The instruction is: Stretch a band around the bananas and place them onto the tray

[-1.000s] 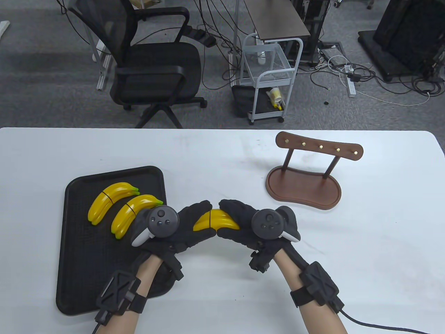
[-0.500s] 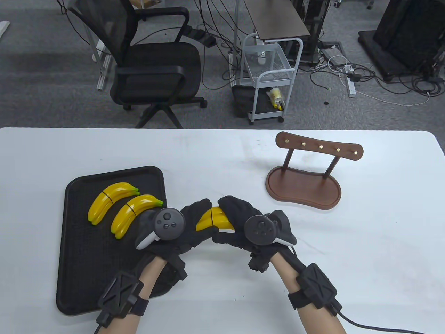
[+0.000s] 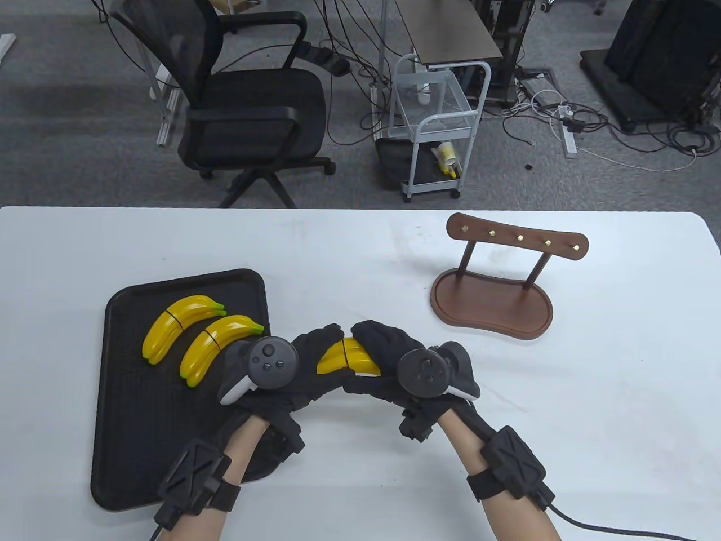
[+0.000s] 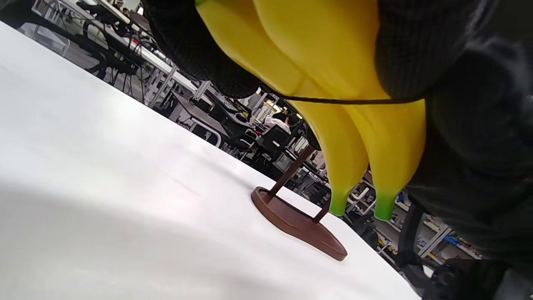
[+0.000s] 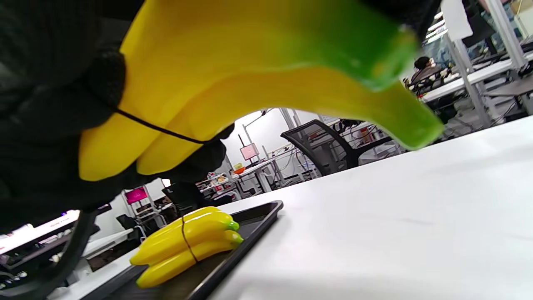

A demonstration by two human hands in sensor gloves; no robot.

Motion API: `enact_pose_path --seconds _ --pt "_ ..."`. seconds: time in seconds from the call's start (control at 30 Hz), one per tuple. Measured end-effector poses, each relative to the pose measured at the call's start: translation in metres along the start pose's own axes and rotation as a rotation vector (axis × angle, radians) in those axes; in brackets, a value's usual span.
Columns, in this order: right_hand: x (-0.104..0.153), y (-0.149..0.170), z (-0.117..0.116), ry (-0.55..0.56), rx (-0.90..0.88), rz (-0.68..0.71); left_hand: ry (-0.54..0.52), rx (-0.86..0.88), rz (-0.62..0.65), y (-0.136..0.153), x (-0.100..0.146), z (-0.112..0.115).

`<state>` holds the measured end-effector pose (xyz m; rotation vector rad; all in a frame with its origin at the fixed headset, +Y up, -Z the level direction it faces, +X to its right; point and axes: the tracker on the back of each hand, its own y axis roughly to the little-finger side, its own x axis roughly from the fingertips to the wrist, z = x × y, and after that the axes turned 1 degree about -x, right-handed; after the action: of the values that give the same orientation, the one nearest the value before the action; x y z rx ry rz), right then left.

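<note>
Both gloved hands hold one yellow banana bunch [image 3: 345,359] above the table, just right of the black tray [image 3: 121,406]. My left hand [image 3: 312,360] grips its left end, my right hand [image 3: 380,352] its right end. A thin black band [image 4: 333,101] runs around the bunch's middle, also seen as the band [image 5: 158,130] in the right wrist view. The bunch [image 4: 333,62] has green tips hanging free of the table. Two banded banana bunches lie on the tray: one bunch [image 3: 177,324] at the back, another bunch [image 3: 217,344] beside it.
A brown wooden stand [image 3: 495,293] with a peg rail sits on the white table [image 3: 591,394] to the right. An office chair [image 3: 242,107] and a wire cart [image 3: 436,124] stand on the floor beyond the far edge.
Both hands have drawn closer together around the bunch and shifted slightly toward the near edge. The bunch has tilted a little. The bunches on the tray have not moved.
</note>
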<state>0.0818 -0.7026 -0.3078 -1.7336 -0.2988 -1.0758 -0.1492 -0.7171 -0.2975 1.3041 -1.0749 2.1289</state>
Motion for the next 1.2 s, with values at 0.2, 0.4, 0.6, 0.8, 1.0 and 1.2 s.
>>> enact_pose_path --seconds 0.2,0.4,0.6,0.8,1.0,1.2 --pt "0.0 0.009 0.003 -0.02 -0.083 0.0 0.007 0.014 0.007 0.002 0.0 0.0" --pt "0.0 0.013 0.0 -0.025 -0.092 -0.014 0.011 0.019 -0.011 0.005 0.0 0.001" --pt "0.001 0.008 0.003 0.004 -0.039 -0.001 0.003 0.082 -0.027 0.008 0.0 -0.005" --pt "0.002 0.003 0.008 0.057 0.04 0.007 0.019 0.206 -0.065 0.014 0.0 -0.006" --pt "0.003 -0.002 0.009 0.104 0.12 0.025 0.044 0.309 -0.096 0.019 -0.001 -0.006" --pt "0.004 -0.006 0.008 0.143 0.169 0.048 0.105 0.414 -0.133 0.023 -0.002 -0.001"
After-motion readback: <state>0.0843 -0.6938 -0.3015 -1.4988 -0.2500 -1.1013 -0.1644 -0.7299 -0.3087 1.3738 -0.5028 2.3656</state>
